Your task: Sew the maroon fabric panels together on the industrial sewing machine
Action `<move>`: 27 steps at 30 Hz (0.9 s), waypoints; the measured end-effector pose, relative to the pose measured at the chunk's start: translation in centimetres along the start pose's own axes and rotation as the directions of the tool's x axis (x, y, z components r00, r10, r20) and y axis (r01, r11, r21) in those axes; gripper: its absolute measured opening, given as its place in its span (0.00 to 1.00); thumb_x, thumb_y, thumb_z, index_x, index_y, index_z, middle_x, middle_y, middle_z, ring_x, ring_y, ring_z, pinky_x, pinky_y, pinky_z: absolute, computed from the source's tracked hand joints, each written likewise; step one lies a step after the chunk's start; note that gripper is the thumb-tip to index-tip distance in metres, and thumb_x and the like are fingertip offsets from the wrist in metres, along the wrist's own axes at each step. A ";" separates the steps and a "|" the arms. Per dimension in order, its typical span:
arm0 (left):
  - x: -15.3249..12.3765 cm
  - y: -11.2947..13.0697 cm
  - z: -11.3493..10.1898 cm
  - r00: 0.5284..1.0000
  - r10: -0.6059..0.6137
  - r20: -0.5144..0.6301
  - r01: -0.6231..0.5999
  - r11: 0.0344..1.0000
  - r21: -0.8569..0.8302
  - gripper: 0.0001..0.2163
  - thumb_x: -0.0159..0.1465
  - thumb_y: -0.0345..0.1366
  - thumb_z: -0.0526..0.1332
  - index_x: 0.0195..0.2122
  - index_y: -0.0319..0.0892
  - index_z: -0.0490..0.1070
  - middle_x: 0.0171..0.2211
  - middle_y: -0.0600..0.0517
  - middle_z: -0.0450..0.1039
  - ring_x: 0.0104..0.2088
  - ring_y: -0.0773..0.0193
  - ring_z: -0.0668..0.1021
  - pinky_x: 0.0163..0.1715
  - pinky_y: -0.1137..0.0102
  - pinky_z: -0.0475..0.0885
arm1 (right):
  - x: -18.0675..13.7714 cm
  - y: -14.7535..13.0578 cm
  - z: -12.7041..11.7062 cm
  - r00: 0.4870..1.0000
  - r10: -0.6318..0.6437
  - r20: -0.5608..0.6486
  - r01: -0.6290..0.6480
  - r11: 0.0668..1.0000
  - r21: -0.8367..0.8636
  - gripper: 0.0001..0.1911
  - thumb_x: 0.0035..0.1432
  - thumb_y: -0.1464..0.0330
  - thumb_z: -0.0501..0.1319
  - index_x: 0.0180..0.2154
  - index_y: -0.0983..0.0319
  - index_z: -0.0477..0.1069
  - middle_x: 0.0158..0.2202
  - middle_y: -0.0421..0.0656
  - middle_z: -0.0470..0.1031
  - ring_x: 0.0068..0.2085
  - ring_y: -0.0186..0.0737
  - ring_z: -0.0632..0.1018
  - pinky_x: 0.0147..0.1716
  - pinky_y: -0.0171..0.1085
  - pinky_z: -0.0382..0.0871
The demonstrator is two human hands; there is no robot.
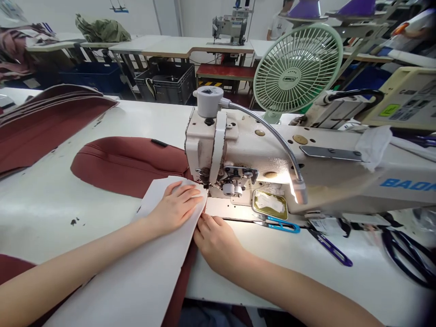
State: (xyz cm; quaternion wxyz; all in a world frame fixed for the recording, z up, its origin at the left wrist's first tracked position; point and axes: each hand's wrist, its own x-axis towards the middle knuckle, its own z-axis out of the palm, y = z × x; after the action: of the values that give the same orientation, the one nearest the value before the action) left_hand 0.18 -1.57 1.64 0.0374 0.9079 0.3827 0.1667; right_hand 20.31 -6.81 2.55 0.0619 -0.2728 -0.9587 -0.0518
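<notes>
My left hand (179,204) lies flat, fingers stretched out, on a long white sheet (136,281) that runs from the sewing machine (207,150) toward me. Maroon upholstery material (182,286) shows beneath the sheet along its right edge. At that edge, close to the needle area, my right hand (220,243) has its fingers bent and pressed together on the material; the fingertips are partly hidden. Beyond the left hand, a padded maroon cover piece (129,161) with stitched seams reaches up to the machine head. The presser foot area is mostly blocked from sight.
Right of the needle are a small tin tray (270,204), blue thread snips (279,224), purple-handled snips (332,250) and dark-handled scissors (408,256). A lit gooseneck lamp (299,190) bends over the machine bed. Behind stands a green fan (296,68); more maroon pieces (51,122) lie left.
</notes>
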 end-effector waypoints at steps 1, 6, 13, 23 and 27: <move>0.1 0.0 0.1 1.000 -0.005 -0.006 0.005 1.000 0.009 0.18 0.68 0.29 0.52 0.57 0.47 0.68 0.56 0.49 0.71 0.60 0.54 0.68 0.62 0.53 0.53 | 0.1 0.1 -0.1 1.000 0.004 0.010 -0.004 1.000 -0.003 0.10 0.62 0.74 0.56 0.42 0.69 0.74 0.40 0.54 0.77 0.44 0.49 0.75 0.36 0.43 0.70; 1.1 -0.1 0.7 0.999 -0.028 -0.040 0.030 0.999 0.045 0.17 0.68 0.29 0.52 0.56 0.46 0.69 0.54 0.48 0.72 0.58 0.54 0.70 0.61 0.53 0.54 | 0.2 -0.4 -0.1 1.000 0.019 0.024 -0.017 0.997 -0.075 0.13 0.62 0.73 0.56 0.44 0.73 0.75 0.44 0.59 0.77 0.49 0.55 0.75 0.39 0.45 0.70; 1.5 0.2 1.0 0.992 -0.095 -0.085 0.095 0.995 -0.004 0.15 0.69 0.29 0.53 0.51 0.49 0.74 0.52 0.50 0.74 0.55 0.56 0.71 0.57 0.55 0.58 | -2.0 -5.4 -0.3 0.999 -0.035 0.008 0.035 0.998 0.044 0.16 0.62 0.68 0.58 0.46 0.73 0.75 0.51 0.64 0.74 0.55 0.61 0.73 0.38 0.46 0.69; 0.7 0.9 1.2 0.988 -0.157 -0.015 0.157 0.988 0.006 0.20 0.68 0.34 0.55 0.61 0.49 0.67 0.60 0.46 0.65 0.62 0.48 0.62 0.62 0.50 0.56 | -1.1 -3.8 -0.2 1.000 0.008 0.006 -0.008 0.999 0.041 0.11 0.61 0.71 0.59 0.43 0.68 0.76 0.46 0.56 0.77 0.46 0.53 0.75 0.28 0.41 0.64; -1.2 1.3 0.0 0.994 -0.113 0.011 0.112 0.993 0.044 0.20 0.68 0.30 0.53 0.58 0.56 0.70 0.61 0.52 0.65 0.64 0.51 0.61 0.63 0.50 0.53 | -1.9 -5.2 -0.3 0.999 0.033 -0.019 -0.032 0.998 0.049 0.13 0.61 0.69 0.60 0.44 0.68 0.76 0.48 0.60 0.76 0.50 0.58 0.74 0.31 0.44 0.66</move>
State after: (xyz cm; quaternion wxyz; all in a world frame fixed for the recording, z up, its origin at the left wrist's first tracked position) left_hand 0.35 -3.33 1.58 0.0299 0.8867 0.4364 0.1499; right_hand 19.22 -12.25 2.20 0.0787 -0.2864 -0.9544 -0.0301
